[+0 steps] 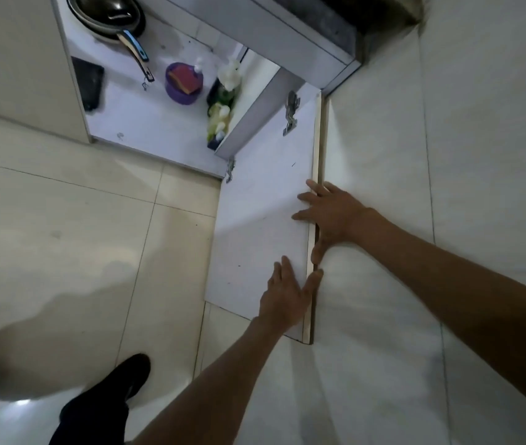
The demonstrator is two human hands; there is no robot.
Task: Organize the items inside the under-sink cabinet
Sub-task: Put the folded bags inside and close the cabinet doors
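Cabinet door [255,226] stands wide open, 2 hands on its free edge. Left hand [282,293] flat, fingers straight on inner face, thumb across edge. Right hand [332,213] spread on inner face, thumb behind edge, nothing grasped. Inside cabinet [146,123]: stacked pans [107,20] back left, purple tub [178,91] mid-floor, bottles [224,101] along right wall.

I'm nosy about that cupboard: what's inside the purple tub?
A pink and yellow sponge lies in the purple tub. Anything beneath the sponge is covered. Whether the white pump bottle stands inside or behind it is unclear.
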